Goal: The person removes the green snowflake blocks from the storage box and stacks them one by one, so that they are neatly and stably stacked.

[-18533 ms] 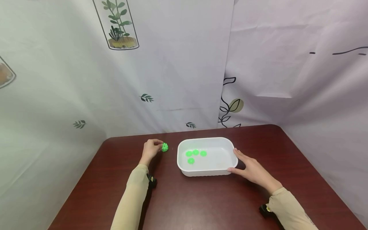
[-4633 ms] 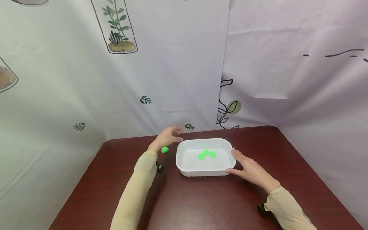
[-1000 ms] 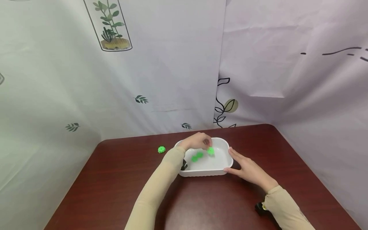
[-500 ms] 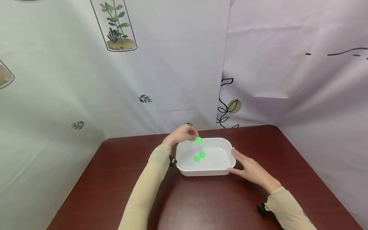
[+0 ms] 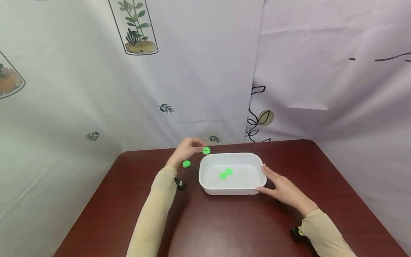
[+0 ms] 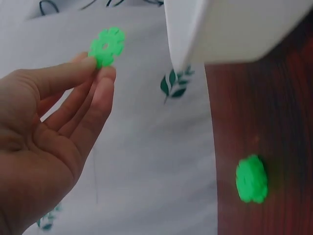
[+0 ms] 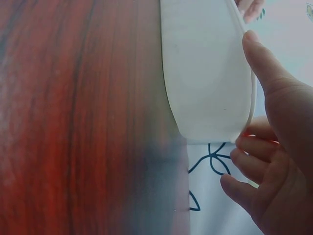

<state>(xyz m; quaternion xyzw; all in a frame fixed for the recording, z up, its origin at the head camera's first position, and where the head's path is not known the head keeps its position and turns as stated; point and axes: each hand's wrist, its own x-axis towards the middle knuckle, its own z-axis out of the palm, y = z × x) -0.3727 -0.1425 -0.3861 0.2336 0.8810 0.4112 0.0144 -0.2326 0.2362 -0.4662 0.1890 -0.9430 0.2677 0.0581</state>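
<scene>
Green disc in left fingers' pinch, right fingers wide against white tub, dark-red tabletop beneath, leaf-print cloth behind.

Left hand pinching green flower-shaped disc between thumb and fingers, white container upper right, thicker green notched piece on red-brown desk, leaf-print cloth behind.
</scene>
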